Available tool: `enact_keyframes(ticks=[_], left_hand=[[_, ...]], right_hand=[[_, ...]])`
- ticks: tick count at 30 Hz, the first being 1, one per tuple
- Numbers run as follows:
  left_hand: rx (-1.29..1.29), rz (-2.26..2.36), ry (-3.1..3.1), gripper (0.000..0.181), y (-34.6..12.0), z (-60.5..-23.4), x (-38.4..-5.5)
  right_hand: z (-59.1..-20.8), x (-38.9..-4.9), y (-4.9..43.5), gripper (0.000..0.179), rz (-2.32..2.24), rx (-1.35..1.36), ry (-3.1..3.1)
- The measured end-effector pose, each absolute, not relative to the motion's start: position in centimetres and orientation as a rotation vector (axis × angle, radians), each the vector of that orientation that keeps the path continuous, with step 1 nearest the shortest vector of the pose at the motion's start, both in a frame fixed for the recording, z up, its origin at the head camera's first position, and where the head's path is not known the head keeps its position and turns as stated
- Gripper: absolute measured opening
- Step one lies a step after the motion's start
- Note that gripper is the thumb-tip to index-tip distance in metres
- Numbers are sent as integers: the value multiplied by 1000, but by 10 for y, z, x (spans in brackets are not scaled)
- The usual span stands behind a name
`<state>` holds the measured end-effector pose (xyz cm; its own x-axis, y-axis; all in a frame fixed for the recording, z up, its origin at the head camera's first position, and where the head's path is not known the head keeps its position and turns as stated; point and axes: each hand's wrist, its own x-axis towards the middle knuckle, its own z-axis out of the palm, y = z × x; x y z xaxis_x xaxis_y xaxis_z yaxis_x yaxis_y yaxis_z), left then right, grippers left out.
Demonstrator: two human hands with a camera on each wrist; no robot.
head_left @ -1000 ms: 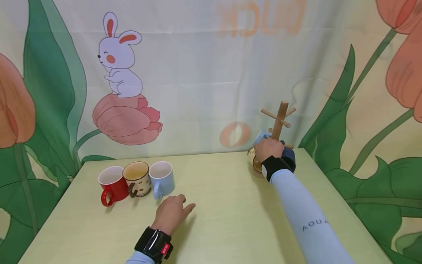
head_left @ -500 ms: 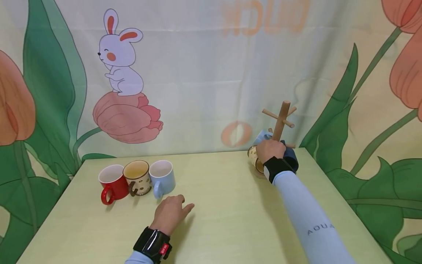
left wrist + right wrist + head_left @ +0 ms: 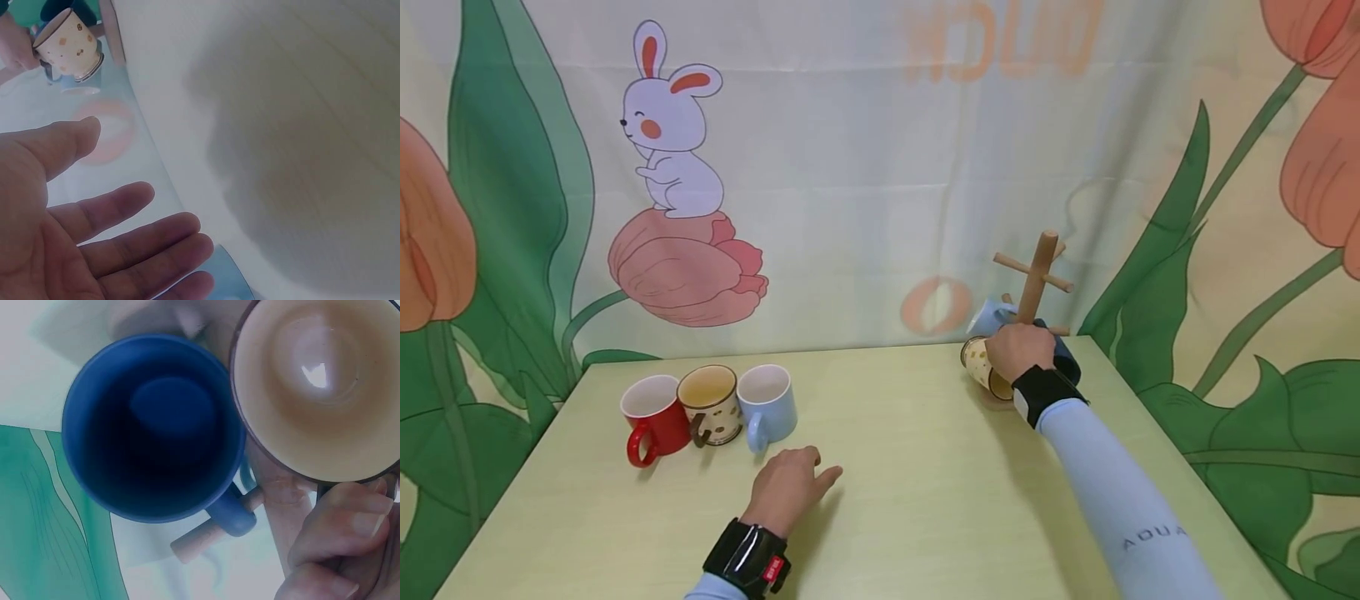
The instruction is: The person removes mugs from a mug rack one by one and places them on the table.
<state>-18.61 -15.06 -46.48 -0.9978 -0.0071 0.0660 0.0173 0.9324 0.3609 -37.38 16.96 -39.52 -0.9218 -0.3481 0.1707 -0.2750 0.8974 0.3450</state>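
Observation:
My right hand (image 3: 1021, 352) pinches the handle of a cream spotted mug (image 3: 319, 387) against the wooden mug tree (image 3: 1036, 283). Whether that handle is on a peg is hidden by my fingers. A dark blue mug (image 3: 153, 431) hangs by its handle on a peg beside it, and a light blue mug (image 3: 989, 317) is on the tree just behind. Over the table, my left hand (image 3: 784, 487) holds nothing, its fingers (image 3: 140, 244) spread and loose. Closest to it stands a light blue mug (image 3: 769, 408), upright.
To the left of that light blue mug, another cream spotted mug (image 3: 718, 417) and a red mug (image 3: 658, 421) stand upright in a row, handles facing me. The pale table (image 3: 887, 500) ends at a printed curtain (image 3: 835, 208). Upper pegs (image 3: 1011, 262) of the tree stick out bare.
My right hand has moved slightly right and down at the tree, uncovering more of the light blue mug there. The left hand stays nearly still.

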Motion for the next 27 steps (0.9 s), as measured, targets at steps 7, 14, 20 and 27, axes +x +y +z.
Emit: enact_keyframes(ticks=[7, 14, 20, 27], left_hand=[[0, -574, -3035, 37, -150, -464, -186], [-12, -591, -3003, 36, -150, -464, -183], [-16, -609, -3013, 36, -150, -465, -182], [-8, -601, -3013, 36, -151, -466, -182]], right_hand=[[-395, -365, 176, 12, -576, 558, -2794], [-384, -356, 182, 12, -659, 657, -2813], [-379, -355, 187, 17, -618, 692, -2884], [-378, -359, 197, 34, -297, 571, -2994]])
